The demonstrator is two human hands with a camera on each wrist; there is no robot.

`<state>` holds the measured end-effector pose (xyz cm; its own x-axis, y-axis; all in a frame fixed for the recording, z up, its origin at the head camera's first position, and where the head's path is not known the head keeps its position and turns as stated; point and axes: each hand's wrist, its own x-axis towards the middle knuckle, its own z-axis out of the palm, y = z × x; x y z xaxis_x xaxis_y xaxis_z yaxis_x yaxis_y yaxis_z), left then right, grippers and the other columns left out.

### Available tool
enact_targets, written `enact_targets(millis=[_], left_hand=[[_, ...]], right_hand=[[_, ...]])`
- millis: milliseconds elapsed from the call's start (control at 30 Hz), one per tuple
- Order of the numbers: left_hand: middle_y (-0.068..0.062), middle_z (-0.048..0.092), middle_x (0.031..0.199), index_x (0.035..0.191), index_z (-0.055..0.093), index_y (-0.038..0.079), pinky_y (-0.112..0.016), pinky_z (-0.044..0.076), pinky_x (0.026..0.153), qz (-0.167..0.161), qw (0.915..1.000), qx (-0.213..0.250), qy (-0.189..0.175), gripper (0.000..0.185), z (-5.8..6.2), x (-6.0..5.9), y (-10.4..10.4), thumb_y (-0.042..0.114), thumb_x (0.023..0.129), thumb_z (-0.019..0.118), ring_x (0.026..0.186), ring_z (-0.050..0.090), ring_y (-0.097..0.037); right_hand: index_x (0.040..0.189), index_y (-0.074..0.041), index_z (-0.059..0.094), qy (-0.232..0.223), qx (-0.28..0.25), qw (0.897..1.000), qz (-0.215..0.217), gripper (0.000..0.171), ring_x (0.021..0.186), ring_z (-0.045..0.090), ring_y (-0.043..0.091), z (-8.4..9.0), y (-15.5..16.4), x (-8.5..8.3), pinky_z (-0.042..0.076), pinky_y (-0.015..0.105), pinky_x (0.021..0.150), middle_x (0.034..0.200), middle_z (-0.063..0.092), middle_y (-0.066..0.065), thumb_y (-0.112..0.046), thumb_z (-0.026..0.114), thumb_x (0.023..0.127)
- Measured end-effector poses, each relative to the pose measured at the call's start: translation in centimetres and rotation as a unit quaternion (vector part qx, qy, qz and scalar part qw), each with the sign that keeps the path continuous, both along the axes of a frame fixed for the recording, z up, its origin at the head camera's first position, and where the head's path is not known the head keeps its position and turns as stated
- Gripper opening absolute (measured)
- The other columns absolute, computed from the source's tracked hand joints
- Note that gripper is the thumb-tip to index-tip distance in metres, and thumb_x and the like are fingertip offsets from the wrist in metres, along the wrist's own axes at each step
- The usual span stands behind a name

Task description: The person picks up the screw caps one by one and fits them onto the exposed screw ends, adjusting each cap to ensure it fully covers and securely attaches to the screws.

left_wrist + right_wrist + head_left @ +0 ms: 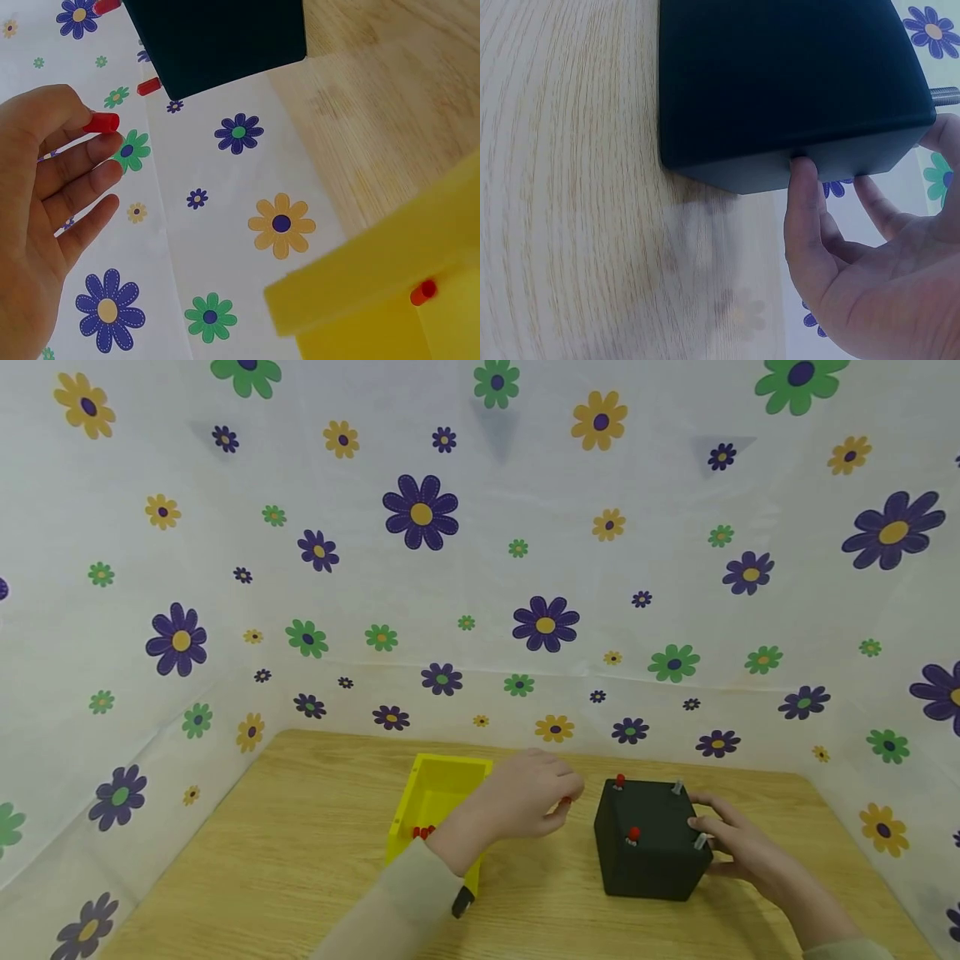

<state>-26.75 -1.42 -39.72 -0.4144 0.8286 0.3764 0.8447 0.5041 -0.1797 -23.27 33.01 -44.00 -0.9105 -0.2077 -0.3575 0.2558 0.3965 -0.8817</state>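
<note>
My left hand (517, 797) pinches a small red cap (103, 122) between thumb and index finger, in the air between the yellow bin (405, 806) and the black box (660, 814). The other left fingers are loosely bent. On top of the box, red caps (634, 834) cover the two left-hand posts, while the two right-hand threaded metal posts (701, 841) are bare. My right hand (750, 852) rests its fingertips (802, 166) against the box's right side, fingers spread and only slightly bent.
Several more red caps (423, 832) lie inside the yellow bin, partly hidden by my left forearm. The light wooden table (300, 860) is bounded at the back and sides by a white flower-patterned sheet (480, 568), close behind the bin and box.
</note>
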Motion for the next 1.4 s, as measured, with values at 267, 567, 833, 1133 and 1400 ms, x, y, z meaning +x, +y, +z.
enact_targets(millis=[267, 567, 833, 1133, 1400], left_hand=[[0.01, 0.076, 0.099, 0.102, 0.073, 0.021, -0.02, 0.055, 0.094, -0.007, 1.0, -0.006, 0.0, 0.005, 0.3, -0.4, 0.5, 0.022, 0.098, 0.072, 0.091, 0.067, -0.009], [0.01, 0.077, 0.101, 0.104, 0.073, 0.021, -0.02, 0.054, 0.095, -0.015, 0.9998, -0.01, -0.004, 0.006, 0.3, -0.6, 1.2, 0.023, 0.098, 0.072, 0.094, 0.067, -0.009], [0.01, 0.075, 0.095, 0.1, 0.07, 0.02, -0.02, 0.054, 0.094, -0.024, 0.9996, -0.012, -0.002, 0.004, 1.0, -0.4, 1.9, 0.023, 0.099, 0.071, 0.089, 0.065, -0.009], [0.011, 0.073, 0.094, 0.099, 0.07, 0.021, -0.017, 0.051, 0.09, -0.037, 0.9991, -0.022, -0.001, 0.003, 1.0, -0.1, 2.5, 0.024, 0.1, 0.071, 0.088, 0.063, -0.008], [0.011, 0.073, 0.092, 0.099, 0.07, 0.021, -0.018, 0.053, 0.091, -0.056, 0.9981, -0.018, 0.017, 0.003, 0.7, -0.1, 3.0, 0.024, 0.1, 0.072, 0.087, 0.065, -0.007]], right_hand=[[0.165, -0.004, 0.014, 0.003, -0.004, 1.0, -0.003, 0.066, 0.148, 0.035, 0.059, 0.0, -0.2, -0.2, 0.056, 0.058, 0.103, 0.166, 0.014, 0.037, -0.033, 0.042, 0.112], [0.164, -0.003, 0.016, 0.008, -0.006, 1.0, -0.005, 0.066, 0.147, 0.041, 0.057, 0.0, -0.1, -0.3, 0.059, 0.052, 0.099, 0.165, 0.02, 0.039, -0.033, 0.043, 0.112], [0.164, -0.004, 0.015, 0.001, -0.003, 1.0, -0.005, 0.066, 0.15, 0.029, 0.062, 0.1, -0.2, -0.6, 0.056, 0.059, 0.104, 0.167, 0.013, 0.037, -0.033, 0.042, 0.112], [0.164, -0.004, 0.015, 0.003, -0.006, 1.0, 0.0, 0.065, 0.15, 0.029, 0.063, 0.0, 0.0, -0.3, 0.056, 0.058, 0.103, 0.166, 0.013, 0.037, -0.033, 0.042, 0.112], [0.165, -0.004, 0.013, 0.0, -0.005, 1.0, -0.004, 0.067, 0.147, 0.035, 0.06, 0.1, -0.3, -0.2, 0.056, 0.058, 0.102, 0.166, 0.013, 0.037, -0.034, 0.042, 0.112]])
